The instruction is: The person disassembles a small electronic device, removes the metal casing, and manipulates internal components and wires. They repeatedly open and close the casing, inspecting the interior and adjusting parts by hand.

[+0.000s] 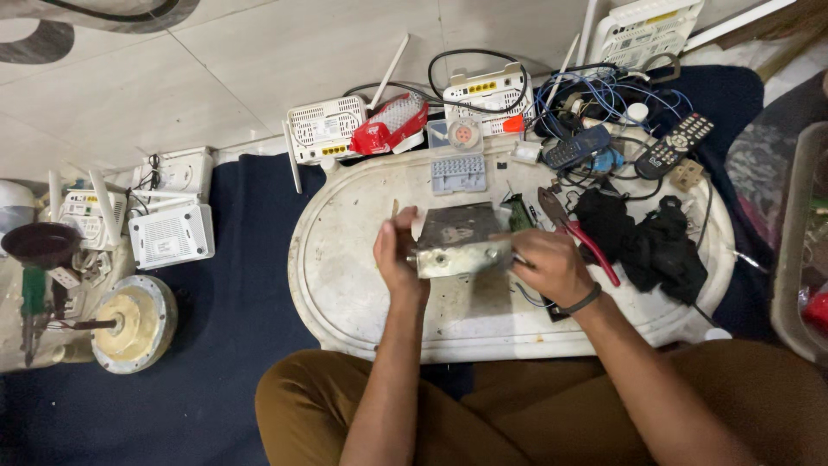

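Observation:
A dull metal box (459, 237) with small round holes in its front face is held over the white oval tray (345, 285). My left hand (397, 255) grips the box's left end, thumb on top. At the box's right end my right hand (548, 263) has its fingers closed around a thin tool whose tip touches the box. A dark band circles the right wrist. Whether that hand also bears the box's weight is unclear.
Red-handled pliers (586, 242), a black cloth (655, 246), a small blue-grey parts box (457, 164), remotes (677, 142) and tangled wires lie on the tray's far side. White routers (171, 235) and a round motor part (134, 324) sit at left on dark cloth.

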